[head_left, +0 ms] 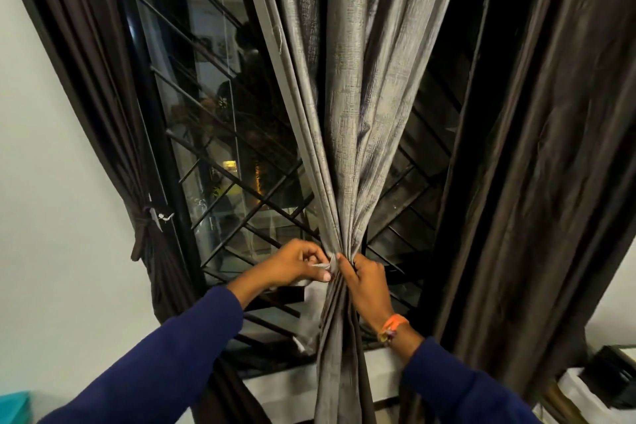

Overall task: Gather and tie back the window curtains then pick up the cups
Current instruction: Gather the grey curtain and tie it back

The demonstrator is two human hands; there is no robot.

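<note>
A grey curtain (347, 120) hangs in the middle of the window, bunched tight at waist height. My left hand (296, 263) pinches a pale grey tie strip (323, 266) against the left of the bunch. My right hand (366, 282) grips the gathered folds from the right, thumb pressed at the bunch beside the strip. A dark brown curtain (113, 134) on the left is held by a tieback (142, 234). Another dark brown curtain (537, 162) hangs loose on the right. No cups are in view.
Behind the curtains is a dark window with a black diagonal grille (241, 203) and a white sill (285, 389). White wall (51, 182) lies to the left. A teal object (13, 406) shows at bottom left; dark and white items (605, 379) sit at bottom right.
</note>
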